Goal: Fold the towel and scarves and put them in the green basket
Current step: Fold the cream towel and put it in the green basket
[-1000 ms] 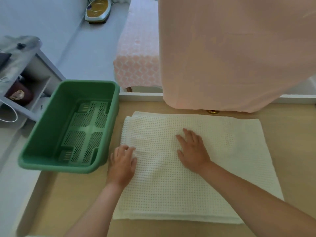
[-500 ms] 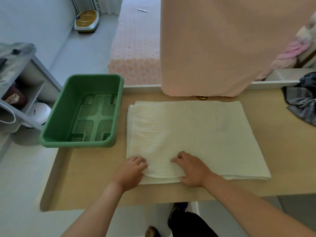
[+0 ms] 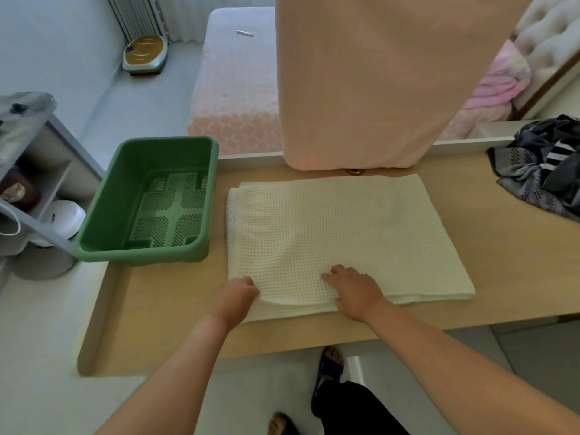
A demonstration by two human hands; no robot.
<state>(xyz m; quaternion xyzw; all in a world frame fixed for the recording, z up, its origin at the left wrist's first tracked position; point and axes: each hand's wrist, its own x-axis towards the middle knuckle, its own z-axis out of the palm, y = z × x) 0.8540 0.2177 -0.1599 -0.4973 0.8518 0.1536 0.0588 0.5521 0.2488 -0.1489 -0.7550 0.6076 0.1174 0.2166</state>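
Head view, the only one I have. A white waffle towel [image 3: 345, 227] lies flat on the desk [image 3: 508, 271], folded at least once into a broad rectangle: layered edges show along its near side. It looks too wide for the basket as it lies, so I judge more folds are needed. The green basket [image 3: 94, 221] stands at the desk's far left corner with no cloth in it. The scarves [image 3: 546, 174], a dark striped heap, sit unfolded at the far right. So I judge the task is in its early part: towel half done, scarves untouched, nothing stowed.

My left hand [image 3: 238, 293] is curled on the towel's near left corner and pinches the top layer, which lifts in a small ridge. My right hand [image 3: 353, 288] lies palm down on the towel by its near edge, fingers loosely bent, pressing rather than gripping as far as I can see.

For room: a narrow strip of bare desk separates the towel's left edge from the basket. The near edge runs close to the desk's front lip, beyond which are the floor and the person's feet. The far edge lies just below a hanging peach cloth [image 3: 361, 89], which could catch a fold carried away from me. To the right, bare desk lies between towel and scarves. The basket's left side seems to overhang the desk.
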